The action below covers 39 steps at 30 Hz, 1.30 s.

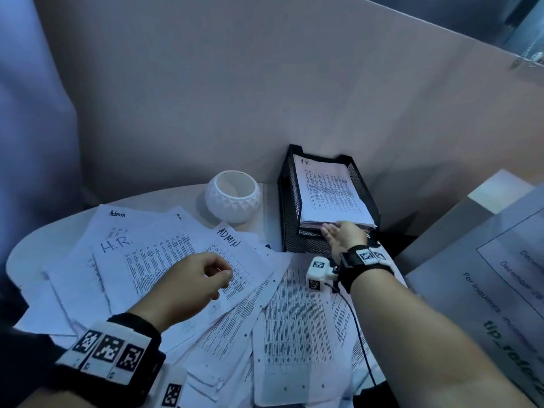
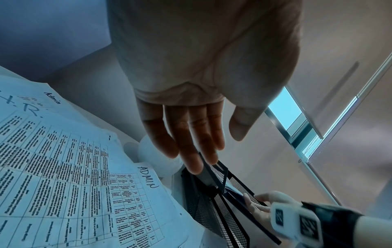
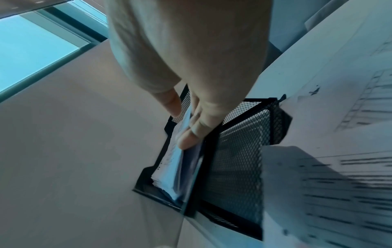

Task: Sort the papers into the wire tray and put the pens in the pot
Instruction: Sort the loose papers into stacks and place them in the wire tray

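Note:
Several printed sheets (image 1: 182,260) marked "H.R." and "Admin" lie scattered over the round table (image 1: 35,242). A black wire mesh tray (image 1: 287,201) stands at the back right and holds a paper stack (image 1: 326,189) marked "H.R.". My right hand (image 1: 338,234) is at the tray's front and holds the stack's near edge; in the right wrist view the right hand (image 3: 182,122) has paper between thumb and fingers. My left hand (image 1: 223,270) hovers over the loose sheets, loosely curled and empty. The white faceted pot (image 1: 232,195) stands left of the tray. I see no pens.
A grey partition (image 1: 265,98) curves round the back of the table. To the right a box carries a large printed sheet (image 1: 485,275). A thin black cable (image 1: 359,334) runs from my right wrist over the papers.

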Tool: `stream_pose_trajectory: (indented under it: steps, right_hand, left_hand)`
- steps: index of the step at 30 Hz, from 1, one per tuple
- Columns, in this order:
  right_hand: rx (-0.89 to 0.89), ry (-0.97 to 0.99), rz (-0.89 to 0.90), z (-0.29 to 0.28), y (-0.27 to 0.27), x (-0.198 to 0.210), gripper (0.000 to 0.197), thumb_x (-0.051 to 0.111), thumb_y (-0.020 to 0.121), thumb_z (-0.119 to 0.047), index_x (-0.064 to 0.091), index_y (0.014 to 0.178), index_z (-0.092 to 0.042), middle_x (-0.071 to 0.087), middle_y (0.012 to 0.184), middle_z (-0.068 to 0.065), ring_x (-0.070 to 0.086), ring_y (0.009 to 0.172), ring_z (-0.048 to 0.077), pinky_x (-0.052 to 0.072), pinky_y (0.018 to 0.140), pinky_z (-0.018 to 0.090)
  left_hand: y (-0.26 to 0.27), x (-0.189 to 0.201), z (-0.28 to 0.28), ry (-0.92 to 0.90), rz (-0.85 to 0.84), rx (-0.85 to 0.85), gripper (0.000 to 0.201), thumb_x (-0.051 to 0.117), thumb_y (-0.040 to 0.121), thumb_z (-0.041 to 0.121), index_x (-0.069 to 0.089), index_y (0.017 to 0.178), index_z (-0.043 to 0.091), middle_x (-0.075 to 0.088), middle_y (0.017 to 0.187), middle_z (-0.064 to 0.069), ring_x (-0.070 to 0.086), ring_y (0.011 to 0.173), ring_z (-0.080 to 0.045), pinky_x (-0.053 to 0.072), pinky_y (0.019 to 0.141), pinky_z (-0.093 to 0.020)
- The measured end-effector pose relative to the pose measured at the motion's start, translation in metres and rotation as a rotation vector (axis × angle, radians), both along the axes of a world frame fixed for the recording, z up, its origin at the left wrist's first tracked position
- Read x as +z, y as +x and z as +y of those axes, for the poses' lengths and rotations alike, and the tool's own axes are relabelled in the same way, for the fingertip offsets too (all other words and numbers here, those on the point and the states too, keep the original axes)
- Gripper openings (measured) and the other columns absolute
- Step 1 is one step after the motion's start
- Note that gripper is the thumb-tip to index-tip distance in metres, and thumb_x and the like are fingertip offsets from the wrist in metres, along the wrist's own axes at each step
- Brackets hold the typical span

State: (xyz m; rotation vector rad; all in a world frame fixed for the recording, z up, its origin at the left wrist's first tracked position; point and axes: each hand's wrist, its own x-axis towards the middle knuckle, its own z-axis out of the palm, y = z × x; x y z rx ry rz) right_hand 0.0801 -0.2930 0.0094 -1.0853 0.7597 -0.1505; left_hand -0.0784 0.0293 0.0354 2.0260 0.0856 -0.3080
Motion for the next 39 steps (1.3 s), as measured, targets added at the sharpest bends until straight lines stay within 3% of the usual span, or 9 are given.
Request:
stream_pose_trajectory:
  steps: [4, 7, 11, 14, 19, 23, 27, 31, 39]
  right_hand:
    - [0.054, -0.113, 0.051, 0.001, -0.043, -0.012, 0.008, 0.054, 0.098, 0.001, 0.061, 0.101, 0.000, 0.061, 0.081, 0.012, 0.061, 0.067, 0.023, 0.057, 0.062, 0.033]
    - [0.102, -0.295, 0.213, -0.009, -0.081, -0.043, 0.006, 0.059, 0.093, -0.004, 0.064, 0.092, -0.001, 0.063, 0.088, 0.014, 0.060, 0.078, 0.026, 0.058, 0.074, 0.043]
    - [0.201, -0.560, 0.417, -0.030, -0.126, -0.083, 0.015, 0.061, 0.091, -0.008, 0.056, 0.077, -0.007, 0.051, 0.086, 0.012, 0.046, 0.070, 0.023, 0.054, 0.079, 0.039]
    - [0.291, -0.636, 0.498, -0.040, -0.157, -0.100, 0.014, 0.065, 0.094, -0.011, 0.073, 0.102, -0.004, 0.066, 0.097, 0.012, 0.061, 0.085, 0.028, 0.051, 0.083, 0.033]
    - [0.401, -0.702, 0.538, -0.036, -0.179, -0.107, 0.052, 0.073, 0.091, -0.016, 0.058, 0.139, -0.004, 0.061, 0.139, 0.016, 0.059, 0.126, 0.035, 0.047, 0.107, 0.042]
    - [0.391, -0.732, 0.523, -0.029, -0.185, -0.103, 0.049, 0.079, 0.087, -0.019, 0.062, 0.131, -0.006, 0.065, 0.129, 0.015, 0.063, 0.111, 0.032, 0.049, 0.094, 0.037]
    - [0.336, -0.824, 0.482, -0.020, -0.186, -0.093, 0.019, 0.081, 0.078, -0.021, 0.073, 0.090, -0.008, 0.074, 0.087, 0.009, 0.065, 0.073, 0.026, 0.059, 0.076, 0.035]
    - [0.421, -0.950, 0.236, -0.007, -0.181, -0.051, 0.029, 0.080, 0.084, -0.026, 0.068, 0.060, -0.015, 0.064, 0.057, -0.002, 0.059, 0.057, 0.019, 0.043, 0.056, 0.026]
    - [0.573, -0.991, -0.190, 0.009, -0.184, 0.054, 0.012, 0.078, 0.089, -0.019, 0.078, 0.077, -0.020, 0.075, 0.070, -0.011, 0.067, 0.069, 0.002, 0.048, 0.063, 0.015]
  left_hand:
    - [-0.002, 0.002, -0.001, 0.005, 0.000, -0.005, 0.008, 0.068, 0.096, 0.029, 0.073, 0.091, 0.026, 0.078, 0.084, 0.008, 0.075, 0.074, -0.015, 0.048, 0.065, -0.029]
    - [-0.005, 0.001, -0.001, 0.020, -0.001, -0.013, 0.008, 0.068, 0.096, 0.030, 0.073, 0.091, 0.027, 0.078, 0.083, 0.008, 0.075, 0.073, -0.013, 0.050, 0.065, -0.029]
    - [-0.008, -0.002, -0.002, 0.040, -0.003, -0.025, 0.009, 0.068, 0.096, 0.029, 0.073, 0.090, 0.027, 0.078, 0.083, 0.007, 0.075, 0.072, -0.014, 0.051, 0.064, -0.030]
    - [-0.012, -0.004, -0.003, 0.068, -0.006, -0.038, 0.009, 0.067, 0.097, 0.029, 0.073, 0.090, 0.027, 0.078, 0.084, 0.005, 0.075, 0.072, -0.014, 0.055, 0.069, -0.035]
    - [-0.021, -0.009, -0.005, 0.116, 0.010, -0.036, 0.009, 0.066, 0.097, 0.030, 0.073, 0.091, 0.027, 0.078, 0.086, 0.004, 0.075, 0.076, -0.015, 0.058, 0.076, -0.038]
    - [-0.029, -0.015, -0.005, 0.149, 0.034, -0.034, 0.010, 0.065, 0.098, 0.030, 0.072, 0.092, 0.027, 0.077, 0.088, 0.004, 0.075, 0.078, -0.016, 0.056, 0.074, -0.035]
    - [-0.034, -0.019, -0.005, 0.181, 0.033, -0.046, 0.010, 0.064, 0.095, 0.030, 0.072, 0.091, 0.028, 0.077, 0.086, 0.005, 0.076, 0.077, -0.016, 0.055, 0.069, -0.032]
    - [-0.036, -0.020, -0.007, 0.201, 0.025, -0.036, 0.010, 0.063, 0.097, 0.029, 0.072, 0.092, 0.028, 0.077, 0.086, 0.006, 0.076, 0.078, -0.015, 0.055, 0.069, -0.030]
    - [-0.035, -0.022, -0.016, 0.102, 0.036, -0.037, 0.012, 0.063, 0.099, 0.027, 0.073, 0.096, 0.019, 0.077, 0.093, -0.003, 0.074, 0.076, -0.020, 0.056, 0.076, -0.036]
